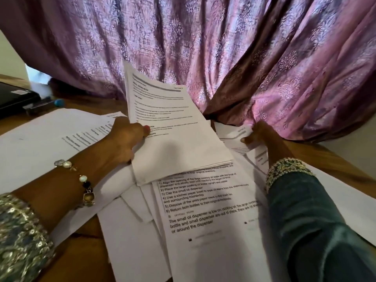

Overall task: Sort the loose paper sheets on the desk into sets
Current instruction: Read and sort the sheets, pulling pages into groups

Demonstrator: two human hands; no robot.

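Paper sheets (203, 231) covered our wooden tabletop (317, 153) before a purple curtain (203, 37); our left hand (124, 139) gripped a stack (173, 135), our right hand (260, 135) pinched one sheet (232, 133).

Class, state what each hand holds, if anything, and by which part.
The left hand grips a raised stack of sheets by its left edge. The right hand pinches a sheet at its far right edge.

Held stack (173, 127) text blurred; left hand (124, 139) fingers hidden beneath.
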